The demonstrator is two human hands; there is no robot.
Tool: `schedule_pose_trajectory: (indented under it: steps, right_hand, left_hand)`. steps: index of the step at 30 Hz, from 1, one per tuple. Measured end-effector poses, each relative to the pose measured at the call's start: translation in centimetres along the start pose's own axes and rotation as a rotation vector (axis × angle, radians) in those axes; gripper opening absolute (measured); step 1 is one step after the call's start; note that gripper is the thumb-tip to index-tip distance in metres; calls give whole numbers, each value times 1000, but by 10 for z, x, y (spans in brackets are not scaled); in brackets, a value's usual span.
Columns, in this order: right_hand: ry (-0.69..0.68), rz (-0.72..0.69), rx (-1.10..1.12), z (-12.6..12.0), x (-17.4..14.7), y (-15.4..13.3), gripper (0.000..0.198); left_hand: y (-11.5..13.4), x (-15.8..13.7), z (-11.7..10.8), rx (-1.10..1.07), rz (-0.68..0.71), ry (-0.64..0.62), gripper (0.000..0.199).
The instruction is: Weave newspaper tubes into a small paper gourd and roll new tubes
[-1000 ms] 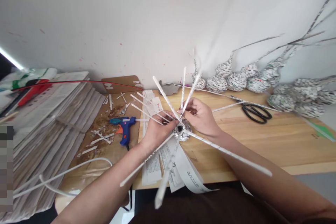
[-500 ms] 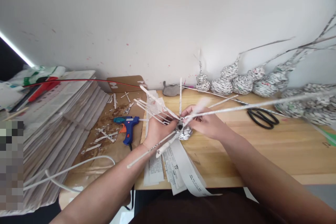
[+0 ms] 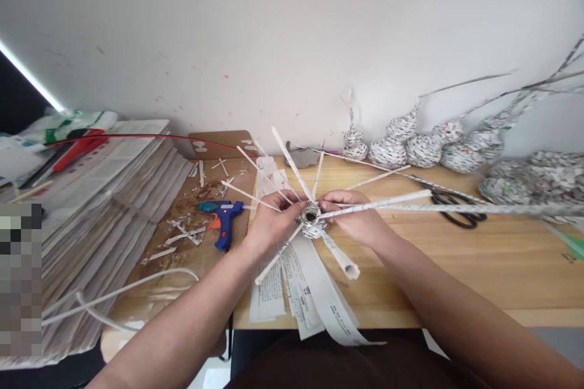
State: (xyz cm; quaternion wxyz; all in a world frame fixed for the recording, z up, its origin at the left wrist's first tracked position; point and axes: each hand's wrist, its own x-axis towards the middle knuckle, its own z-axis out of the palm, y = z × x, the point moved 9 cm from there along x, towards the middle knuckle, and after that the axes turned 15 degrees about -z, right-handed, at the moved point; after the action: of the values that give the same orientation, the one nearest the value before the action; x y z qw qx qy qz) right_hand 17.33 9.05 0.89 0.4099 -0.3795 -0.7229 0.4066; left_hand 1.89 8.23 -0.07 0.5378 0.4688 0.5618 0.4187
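From here, the left hand [image 3: 276,219] grips a small woven paper piece [image 3: 314,232], thumb at its rim, fingers curled. The right hand's [image 3: 356,216] bent fingers meet its other side; whether they pinch it, I can't tell. It sits between both hands, over the wooden table [image 3: 456,273].

Wooden worktop [image 3: 410,273]: printed paper strips [image 3: 326,295] nearside of the fingers [image 3: 340,196], brown sheet [image 3: 191,258] off left, black scissors [image 3: 456,225] right, woven paper gourds [image 3: 424,151] beyond and right.

the left hand [image 3: 278,216] and right hand [image 3: 353,214] grip a small woven paper piece [image 3: 314,230] with paper sticks [image 3: 291,161] splaying outward, near a blue glue gun [image 3: 224,219].
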Motion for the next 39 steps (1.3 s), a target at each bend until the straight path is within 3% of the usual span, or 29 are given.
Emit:
schedule_pose_trajectory:
  steps: [7, 13, 22, 31, 39]
  right_hand:
    - [28, -31, -8, 1, -1, -2, 19]
    - [75, 29, 73, 5, -2, 3, 15]
    - [193, -37, 97, 5, -6, 1, 15]
    - [164, -57, 127, 10, -8, -1, 15]
    - [188, -24, 39, 6, -9, 3, 21]
  left_hand:
    - [-11, 7, -2, -50, -46, 38, 27]
    - [-2, 3, -3, -11, -8, 96, 22]
    - [-12, 4, 5, -67, -120, -14, 24]
    - [-4, 4, 5, -31, -71, -24, 28]
    - [7, 0, 6, 32, 53, -3, 13]
